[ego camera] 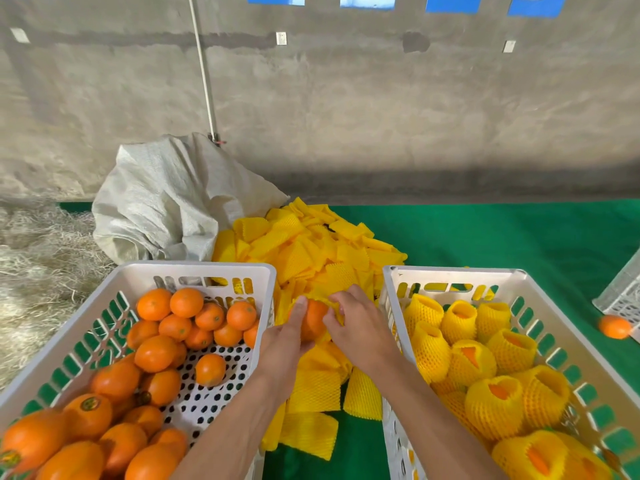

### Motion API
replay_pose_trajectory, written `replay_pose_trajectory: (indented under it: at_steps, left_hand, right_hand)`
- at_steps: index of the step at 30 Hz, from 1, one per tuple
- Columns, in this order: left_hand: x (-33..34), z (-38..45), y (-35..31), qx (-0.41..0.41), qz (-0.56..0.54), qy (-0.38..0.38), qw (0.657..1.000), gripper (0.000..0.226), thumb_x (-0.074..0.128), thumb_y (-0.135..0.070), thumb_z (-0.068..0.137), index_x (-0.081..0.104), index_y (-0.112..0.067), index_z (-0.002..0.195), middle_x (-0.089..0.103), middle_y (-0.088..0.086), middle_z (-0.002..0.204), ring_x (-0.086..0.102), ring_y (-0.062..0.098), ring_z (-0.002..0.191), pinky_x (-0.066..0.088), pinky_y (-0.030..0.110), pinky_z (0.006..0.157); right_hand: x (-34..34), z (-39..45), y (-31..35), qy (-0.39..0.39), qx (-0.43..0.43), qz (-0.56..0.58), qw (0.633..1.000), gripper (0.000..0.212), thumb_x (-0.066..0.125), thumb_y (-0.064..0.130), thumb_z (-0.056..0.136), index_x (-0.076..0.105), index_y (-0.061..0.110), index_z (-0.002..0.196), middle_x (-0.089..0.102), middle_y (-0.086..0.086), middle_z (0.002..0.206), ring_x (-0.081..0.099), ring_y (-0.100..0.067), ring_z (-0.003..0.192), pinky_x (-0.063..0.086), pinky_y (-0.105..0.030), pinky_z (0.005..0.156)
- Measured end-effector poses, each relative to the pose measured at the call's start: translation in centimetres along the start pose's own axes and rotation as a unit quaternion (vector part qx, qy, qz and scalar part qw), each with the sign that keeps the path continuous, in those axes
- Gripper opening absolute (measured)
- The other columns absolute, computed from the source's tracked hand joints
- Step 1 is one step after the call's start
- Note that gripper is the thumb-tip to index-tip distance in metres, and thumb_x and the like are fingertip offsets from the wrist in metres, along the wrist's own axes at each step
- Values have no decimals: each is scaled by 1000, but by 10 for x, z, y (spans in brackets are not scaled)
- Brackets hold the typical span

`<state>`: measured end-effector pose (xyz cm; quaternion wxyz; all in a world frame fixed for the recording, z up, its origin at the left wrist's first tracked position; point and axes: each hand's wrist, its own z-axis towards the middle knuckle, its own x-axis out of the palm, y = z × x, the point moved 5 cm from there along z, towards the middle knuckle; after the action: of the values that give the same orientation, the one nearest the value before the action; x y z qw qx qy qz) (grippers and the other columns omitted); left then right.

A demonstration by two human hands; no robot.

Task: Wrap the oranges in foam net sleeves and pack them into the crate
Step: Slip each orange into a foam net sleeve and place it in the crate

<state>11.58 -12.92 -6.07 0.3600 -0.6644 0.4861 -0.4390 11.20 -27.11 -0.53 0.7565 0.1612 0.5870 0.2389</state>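
The left hand cups the orange in a full grip while the right hand, just beside it, pinches the foam sleeve; best stretch its mouth wide before sliding it over.

Green mat, two white crates, yellow foam sleeves, stray orange, grey sack

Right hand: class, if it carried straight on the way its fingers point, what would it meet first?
The right hand points up-left at the orange that the left hand holds; it would likely meet the yellow foam sleeve on that orange first.
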Motion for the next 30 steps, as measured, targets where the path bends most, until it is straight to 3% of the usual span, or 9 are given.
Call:
replay_pose_trajectory:
  at_steps: [5, 8, 11, 13, 15, 20, 23, 27, 30]
  left_hand:
    - [9, 1, -1, -6, -17, 80, 997, 18, 66, -25, 99, 77, -13, 106, 79, 2, 110, 70, 14, 106, 56, 39, 97]
    - [6, -4, -3, 68, 166, 20, 984, 20, 71, -44, 93, 73, -24, 93, 77, 1, 101, 71, 16, 100, 55, 39, 91]
    - [2, -11, -16, 180, 271, -74, 943, 44, 79, -61, 77, 58, -24, 84, 68, 1, 98, 63, 14, 100, 52, 29, 86]
    - [-1, -14, -20, 206, 256, -113, 938, 62, 87, -64, 65, 53, -19, 90, 60, -2, 88, 58, 11, 81, 44, 17, 65]
    - [-2, -16, -21, 228, 251, -125, 932, 70, 90, -63, 61, 48, -18, 97, 55, -2, 86, 53, 12, 73, 41, 21, 59]
    - [5, -14, -16, 197, 130, -40, 971, 102, 86, -68, 63, 37, -26, 142, 56, 1, 121, 70, 23, 96, 63, 36, 68]
    - [7, -13, -16, 210, 152, -13, 966, 74, 76, -79, 70, 59, -29, 123, 69, 1, 110, 73, 28, 90, 63, 40, 63]
    - [3, -8, -12, 131, 141, -31, 981, 87, 79, -75, 68, 45, -18, 124, 69, 10, 104, 75, 27, 69, 63, 44, 62]
    - [2, -6, -13, 92, 41, -26, 995, 76, 80, -60, 78, 45, -10, 123, 68, 15, 109, 77, 32, 74, 64, 42, 60]
  right_hand:
    - [7, 1, -13, 19, 36, 8, 999, 23, 49, 23, 105, 65, 8, 111, 59, -10, 107, 58, -25, 98, 44, -37, 78]
    - [7, 3, -21, 4, 66, 17, 998, 20, 52, 18, 102, 61, 7, 88, 61, -10, 85, 58, -26, 83, 39, -36, 64]
    - [1, 3, -21, -33, 66, 50, 996, 15, 53, 18, 102, 63, 10, 95, 61, -5, 85, 58, -22, 81, 33, -27, 58]
    - [0, 3, -16, -43, 45, 62, 996, 19, 51, 18, 105, 63, 9, 116, 65, -7, 104, 60, -23, 95, 38, -26, 69]
    - [0, 1, -11, -48, 26, 74, 996, 23, 49, 18, 106, 59, 8, 124, 63, -8, 114, 59, -22, 101, 40, -27, 74]
    - [-7, -2, -2, -65, -18, 79, 995, 23, 44, 18, 108, 57, 8, 125, 58, -8, 118, 57, -21, 97, 49, -37, 76]
    - [-8, -2, 3, -58, -42, 49, 996, 26, 42, 20, 109, 56, 8, 127, 56, -8, 121, 58, -22, 96, 46, -32, 72]
    - [-13, -4, 10, -75, -64, 29, 995, 26, 41, 19, 109, 57, 10, 127, 52, -7, 122, 59, -21, 90, 47, -31, 66]
    - [-15, -7, 17, -81, -101, 34, 991, 23, 44, 21, 108, 60, 12, 123, 53, -4, 116, 57, -18, 83, 51, -37, 63]
